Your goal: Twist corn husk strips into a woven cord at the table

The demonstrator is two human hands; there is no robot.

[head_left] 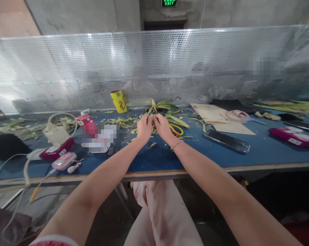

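My left hand and my right hand meet over the middle of the blue table, fingertips pinched close together. From behind them rises a piece of folded pale-green leaf strips, with longer green leaf blades reaching right; the spot where the fingers grip it is mostly hidden. Beside my right wrist lie scissors with yellow handles, their blades out of sight. Cut leaf scraps are strewn to the left of my hands.
A yellow cardboard tube stands by the perforated metal screen. To the left are a red carton, a purple device and cables. On the right lie a black phone, cardboard sheets and another purple device.
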